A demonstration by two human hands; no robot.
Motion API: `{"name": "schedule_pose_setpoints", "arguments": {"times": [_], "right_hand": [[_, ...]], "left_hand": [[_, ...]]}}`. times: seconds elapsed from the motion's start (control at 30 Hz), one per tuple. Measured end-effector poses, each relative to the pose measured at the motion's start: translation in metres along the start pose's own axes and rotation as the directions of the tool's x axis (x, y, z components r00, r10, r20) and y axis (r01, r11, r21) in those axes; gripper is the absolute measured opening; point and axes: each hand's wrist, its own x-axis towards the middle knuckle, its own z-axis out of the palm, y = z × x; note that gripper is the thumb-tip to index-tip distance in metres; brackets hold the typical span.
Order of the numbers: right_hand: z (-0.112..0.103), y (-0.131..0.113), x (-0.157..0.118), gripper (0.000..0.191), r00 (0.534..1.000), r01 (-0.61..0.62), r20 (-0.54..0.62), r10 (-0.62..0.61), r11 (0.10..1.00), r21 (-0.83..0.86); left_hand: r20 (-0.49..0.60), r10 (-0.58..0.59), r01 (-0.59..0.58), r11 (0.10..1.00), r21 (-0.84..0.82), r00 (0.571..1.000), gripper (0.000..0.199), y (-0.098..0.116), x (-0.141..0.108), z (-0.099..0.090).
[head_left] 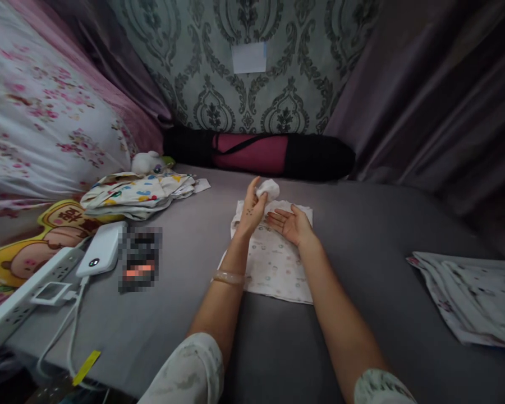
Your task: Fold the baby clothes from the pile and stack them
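Note:
A white garment with small printed figures lies on the grey sheet in front of me. Above its far left part, my left hand grips a small bunched white cloth between thumb and fingers. My right hand is just to the right, palm turned up and fingers spread, over the far part of the garment, with nothing in it. A bracelet circles my left forearm.
Folded patterned cloths lie at the left, near a white power bank, a power strip and a blurred-out object. More folded cloths sit at the right. A long black and maroon bag lies along the wall.

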Motion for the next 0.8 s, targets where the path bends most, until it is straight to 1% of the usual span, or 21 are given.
{"name": "schedule_pose_setpoints", "arguments": {"times": [0.07, 0.13, 0.17, 0.2, 0.23, 0.27, 0.33, 0.4, 0.47, 0.5, 0.53, 0.6, 0.67, 0.7, 0.77, 0.8], "right_hand": [[-0.006, -0.002, -0.002, 0.049, 1.000, 0.000, 0.003, 0.000, 0.999, 0.049], [-0.007, -0.002, -0.003, 0.053, 1.000, -0.001, 0.017, 0.000, 0.998, 0.069], [-0.007, -0.002, -0.003, 0.054, 1.000, 0.003, 0.026, -0.005, 0.998, 0.068], [-0.006, -0.002, -0.003, 0.055, 0.999, 0.010, 0.033, -0.012, 0.998, 0.065], [-0.004, -0.001, -0.003, 0.054, 0.999, 0.022, 0.037, -0.024, 0.998, 0.062], [-0.003, -0.001, -0.002, 0.051, 0.999, 0.037, 0.032, -0.039, 0.998, 0.059], [-0.001, 0.000, 0.000, 0.039, 0.998, 0.068, -0.018, -0.067, 0.996, 0.052], [0.000, 0.000, 0.004, 0.023, 0.992, 0.099, -0.085, -0.095, 0.994, 0.041], [0.000, 0.001, 0.008, 0.012, 0.982, 0.134, -0.136, -0.130, 0.991, 0.020], [-0.001, 0.002, 0.010, 0.012, 0.975, 0.156, -0.161, -0.154, 0.988, 0.003], [-0.001, 0.003, 0.012, 0.016, 0.964, 0.183, -0.191, -0.184, 0.983, -0.021], [-0.004, 0.003, 0.016, 0.030, 0.933, 0.238, -0.255, -0.253, 0.967, -0.090], [-0.010, 0.003, 0.021, 0.042, 0.897, 0.289, -0.297, -0.329, 0.942, -0.171], [-0.013, 0.002, 0.023, 0.046, 0.881, 0.313, -0.298, -0.368, 0.925, -0.216], [-0.022, -0.001, 0.029, 0.051, 0.851, 0.356, -0.282, -0.442, 0.883, -0.307], [-0.027, -0.002, 0.032, 0.053, 0.847, 0.369, -0.258, -0.465, 0.863, -0.346]], "left_hand": [[0.143, -0.048, 0.037, 0.996, 0.077, 0.989, 0.064, -0.003, -0.008, 0.007], [0.290, -0.108, 0.078, 0.990, 0.115, 0.951, 0.071, -0.004, -0.012, 0.012], [0.333, -0.128, 0.093, 0.989, 0.117, 0.934, 0.073, -0.005, -0.013, 0.013], [0.344, -0.137, 0.104, 0.988, 0.113, 0.929, 0.073, -0.006, -0.012, 0.012], [0.318, -0.138, 0.109, 0.988, 0.107, 0.938, 0.069, -0.007, -0.010, 0.010], [0.262, -0.131, 0.106, 0.989, 0.107, 0.956, 0.063, -0.009, -0.008, 0.005], [0.098, -0.098, 0.083, 0.985, 0.152, 0.990, 0.050, -0.014, 0.000, -0.009], [-0.050, -0.062, 0.073, 0.962, 0.262, 0.997, 0.040, -0.023, 0.006, -0.028], [-0.133, -0.063, 0.111, 0.912, 0.396, 0.989, 0.035, -0.033, 0.010, -0.046], [-0.148, -0.079, 0.139, 0.879, 0.456, 0.986, 0.034, -0.038, 0.010, -0.054], [-0.146, -0.103, 0.164, 0.845, 0.510, 0.984, 0.036, -0.043, 0.009, -0.059], [-0.108, -0.156, 0.189, 0.776, 0.602, 0.982, 0.040, -0.050, 0.005, -0.064], [-0.043, -0.205, 0.178, 0.705, 0.686, 0.978, 0.043, -0.054, 0.000, -0.063], [-0.013, -0.222, 0.162, 0.670, 0.725, 0.975, 0.044, -0.056, -0.003, -0.061], [0.025, -0.230, 0.126, 0.613, 0.780, 0.973, 0.044, -0.056, -0.007, -0.055], [0.033, -0.223, 0.109, 0.596, 0.796, 0.974, 0.043, -0.055, -0.008, -0.053]]}}
